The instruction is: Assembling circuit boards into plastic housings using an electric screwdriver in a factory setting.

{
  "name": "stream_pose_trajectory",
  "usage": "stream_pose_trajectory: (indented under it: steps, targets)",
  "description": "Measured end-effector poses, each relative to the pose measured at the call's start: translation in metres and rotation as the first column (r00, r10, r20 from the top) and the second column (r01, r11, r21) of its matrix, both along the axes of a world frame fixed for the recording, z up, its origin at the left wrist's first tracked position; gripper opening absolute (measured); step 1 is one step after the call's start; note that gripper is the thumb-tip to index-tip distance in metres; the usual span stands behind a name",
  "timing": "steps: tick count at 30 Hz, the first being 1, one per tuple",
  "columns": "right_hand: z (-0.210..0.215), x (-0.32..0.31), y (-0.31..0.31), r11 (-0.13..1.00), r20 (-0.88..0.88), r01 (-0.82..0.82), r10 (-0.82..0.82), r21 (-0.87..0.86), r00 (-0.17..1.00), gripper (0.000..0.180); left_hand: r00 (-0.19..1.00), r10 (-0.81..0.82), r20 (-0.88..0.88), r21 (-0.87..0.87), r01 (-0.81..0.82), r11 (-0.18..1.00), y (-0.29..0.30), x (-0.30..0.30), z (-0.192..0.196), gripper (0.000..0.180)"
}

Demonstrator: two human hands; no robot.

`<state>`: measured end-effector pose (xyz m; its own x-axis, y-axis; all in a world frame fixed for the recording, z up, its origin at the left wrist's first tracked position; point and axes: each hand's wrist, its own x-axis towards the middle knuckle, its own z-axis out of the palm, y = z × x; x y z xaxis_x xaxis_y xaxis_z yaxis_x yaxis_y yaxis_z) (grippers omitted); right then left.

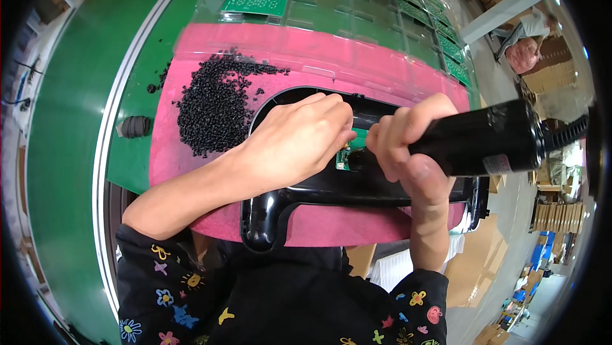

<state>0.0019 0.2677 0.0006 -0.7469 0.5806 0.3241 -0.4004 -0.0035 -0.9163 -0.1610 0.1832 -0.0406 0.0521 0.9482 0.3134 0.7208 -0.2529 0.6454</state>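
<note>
A black plastic housing with a curved outline lies on the pink mat in front of me. A small green circuit board sits in the housing, partly covered by my hands. My left hand is over the board with its fingers curled and drawn together; what they pinch, if anything, is hidden. My right hand is wrapped round a black electric screwdriver, held tilted with its cable end up to the right. The screwdriver's tip points at the board, but its end is hard to make out.
A heap of small black screws spreads over the mat's left part. Clear plastic trays with green circuit boards stand at the back. A dark grey roll lies on the green table. Another person is far right.
</note>
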Motion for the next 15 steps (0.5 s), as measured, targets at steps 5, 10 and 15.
stream_pose_trajectory:
  steps: [5, 10, 15]
  targets:
    - [-0.002, 0.011, 0.011, 0.99, 0.002, -0.128, 0.128, 0.053, 0.992, 0.029, 1.0, -0.022, 0.012, -0.052, 0.023, 0.998, 0.001, 0.001, 0.005, 0.019]
    - [0.002, 0.0, -0.003, 0.995, 0.037, 0.002, -0.005, 0.099, 0.999, 0.036, 0.998, -0.036, -0.053, -0.04, 0.033, 0.999, 0.001, 0.0, 0.005, 0.019]
    - [0.0, 0.012, 0.0, 1.0, -0.005, -0.019, 0.019, 0.007, 1.0, 0.037, 0.995, -0.091, -0.042, -0.061, 0.089, 0.994, 0.001, -0.002, 0.001, 0.016]
